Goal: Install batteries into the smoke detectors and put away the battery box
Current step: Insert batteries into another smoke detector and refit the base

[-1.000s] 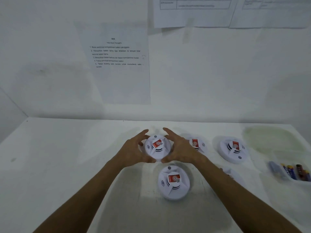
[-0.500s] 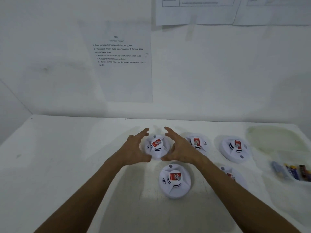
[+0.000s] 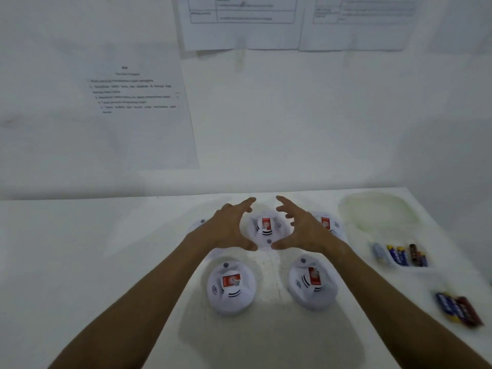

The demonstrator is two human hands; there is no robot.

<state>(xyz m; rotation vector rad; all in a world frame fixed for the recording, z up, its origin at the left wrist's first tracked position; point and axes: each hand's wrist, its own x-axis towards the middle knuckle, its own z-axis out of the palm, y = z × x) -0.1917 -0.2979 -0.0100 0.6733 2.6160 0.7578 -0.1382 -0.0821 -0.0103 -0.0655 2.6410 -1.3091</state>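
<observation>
1. The left hand (image 3: pixel 226 230) is held spread, fingers extended and slightly curved, at the left side of the middle smoke detector (image 3: pixel 266 230); nothing is gripped by it.
2. The right hand (image 3: pixel 306 233) is held spread in the same manner at the right side of that detector. Whether the thumbs touch its near rim cannot be told.
3. The middle smoke detector is positioned between the two hands on the white table (image 3: pixel 80 262), red label upward.
4. A second detector (image 3: pixel 231 287) is placed nearer the person, below the left hand; a third detector (image 3: pixel 311 284) is placed beside it, below the right hand.
5. A fourth detector (image 3: pixel 328 225) is partly hidden behind the right hand; the edge of a fifth detector (image 3: pixel 198 225) is visible behind the left hand.
6. Loose batteries (image 3: pixel 399 255) are located well to the right; their container is too blurred to identify. Another group of batteries (image 3: pixel 459 310) lies nearer the right edge.
7. Printed sheets (image 3: pixel 138 102) are fixed to the wall behind the table.
</observation>
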